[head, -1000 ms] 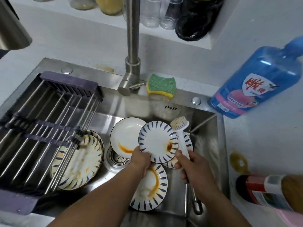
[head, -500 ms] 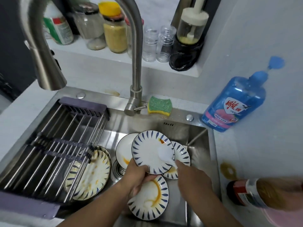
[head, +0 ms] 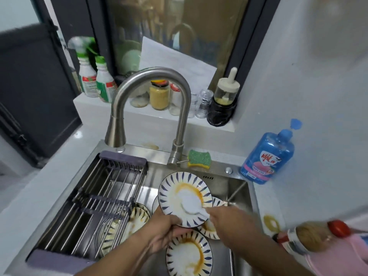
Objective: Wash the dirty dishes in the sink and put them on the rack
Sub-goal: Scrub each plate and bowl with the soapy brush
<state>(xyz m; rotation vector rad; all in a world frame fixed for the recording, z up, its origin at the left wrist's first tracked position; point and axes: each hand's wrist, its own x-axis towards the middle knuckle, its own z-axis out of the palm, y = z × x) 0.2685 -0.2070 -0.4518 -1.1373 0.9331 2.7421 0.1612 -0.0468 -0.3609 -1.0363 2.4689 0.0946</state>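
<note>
White with blue rim dashes, the round ceramic plate point(head: 171, 188) is pinched at its lower edge by the left hand point(head: 165, 234), tilted above the steel sink point(head: 239, 192). The right hand point(head: 233, 226) seems, through blur, clenched on the white plastic brush point(head: 190, 204). I would sweep its head round the 1 orange ring point(head: 196, 189) above the grip, bracing the plate firmly.

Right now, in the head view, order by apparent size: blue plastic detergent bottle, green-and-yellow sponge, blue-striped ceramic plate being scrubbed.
Largest, tied: blue plastic detergent bottle and blue-striped ceramic plate, which look alike.
Smallest: green-and-yellow sponge.
</note>
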